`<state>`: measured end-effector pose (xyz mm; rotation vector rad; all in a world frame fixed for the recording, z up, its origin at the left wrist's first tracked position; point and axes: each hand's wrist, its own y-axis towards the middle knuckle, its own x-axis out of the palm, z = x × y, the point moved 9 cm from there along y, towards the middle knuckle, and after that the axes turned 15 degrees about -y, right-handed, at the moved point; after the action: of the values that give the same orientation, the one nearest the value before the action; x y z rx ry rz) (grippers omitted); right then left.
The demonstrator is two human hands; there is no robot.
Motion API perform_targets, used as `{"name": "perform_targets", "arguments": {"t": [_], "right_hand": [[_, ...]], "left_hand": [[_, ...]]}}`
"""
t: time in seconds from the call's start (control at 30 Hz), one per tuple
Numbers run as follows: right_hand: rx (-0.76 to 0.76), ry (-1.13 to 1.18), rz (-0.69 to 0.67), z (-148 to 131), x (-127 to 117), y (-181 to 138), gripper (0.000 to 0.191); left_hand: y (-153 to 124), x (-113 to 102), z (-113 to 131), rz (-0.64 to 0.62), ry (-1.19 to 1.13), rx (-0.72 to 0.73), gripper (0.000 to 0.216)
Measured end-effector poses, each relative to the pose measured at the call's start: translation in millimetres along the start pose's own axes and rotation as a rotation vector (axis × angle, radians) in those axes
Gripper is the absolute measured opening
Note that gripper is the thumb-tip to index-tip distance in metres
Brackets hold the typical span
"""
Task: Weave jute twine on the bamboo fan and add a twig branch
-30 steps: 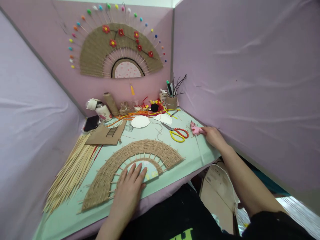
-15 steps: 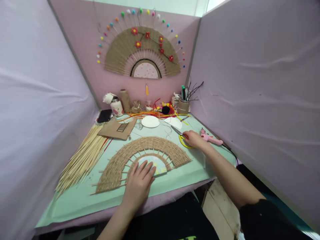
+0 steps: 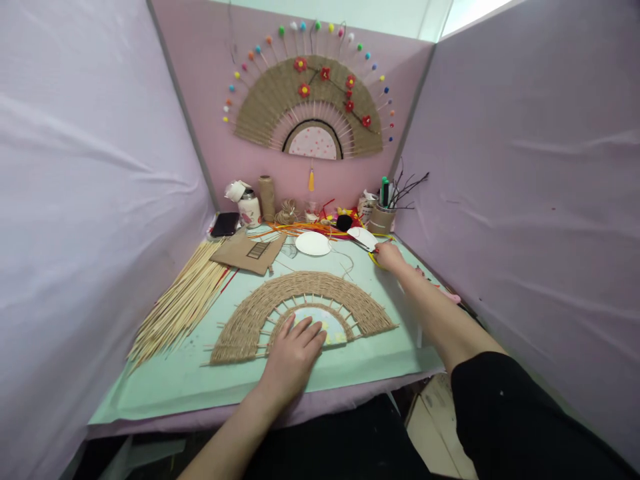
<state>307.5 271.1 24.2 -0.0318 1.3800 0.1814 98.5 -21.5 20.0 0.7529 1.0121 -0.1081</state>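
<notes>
Nearest, our left grip rests flat and unclenched on the pale blue inner panel of the woven fan, which lies on the counter near its front edge. Farther off, our right grip grasps the scissors by their handles, blades along a white half-disc. Beyond, a flowered fan hangs on the pink wall.

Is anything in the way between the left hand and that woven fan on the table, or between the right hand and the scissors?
Nothing visible is. The left hand rests directly on the woven fan, and the right hand holds the scissors at the handle end.
</notes>
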Motion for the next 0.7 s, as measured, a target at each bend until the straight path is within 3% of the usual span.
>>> {"name": "perform_targets", "arguments": {"t": [0.17,0.33,0.4,0.53,0.7], "right_hand": [[-0.082,0.059,0.084,-31.0,-30.7,-17.0,0.031],[-0.222,0.281,0.189,-79.1,-64.0,-80.4,0.031],[-0.287,0.369,0.19,-99.1,-65.4,-110.8,0.04],[-0.549,0.52,0.222,-143.2,-61.3,-165.0,0.036],[-0.786,0.545,0.124,-176.1,-50.7,-200.0,0.055]], "left_hand": [[9.8,11.9,-4.6,-0.029,-0.024,-0.037,0.03],[7.6,15.4,-3.4,-0.038,-0.031,-0.038,0.032],[6.0,13.2,-1.0,-0.023,-0.029,-0.042,0.033],[4.2,6.9,3.6,0.03,-0.041,-0.078,0.032],[1.1,5.7,2.2,0.067,-0.059,-0.116,0.033]]}}
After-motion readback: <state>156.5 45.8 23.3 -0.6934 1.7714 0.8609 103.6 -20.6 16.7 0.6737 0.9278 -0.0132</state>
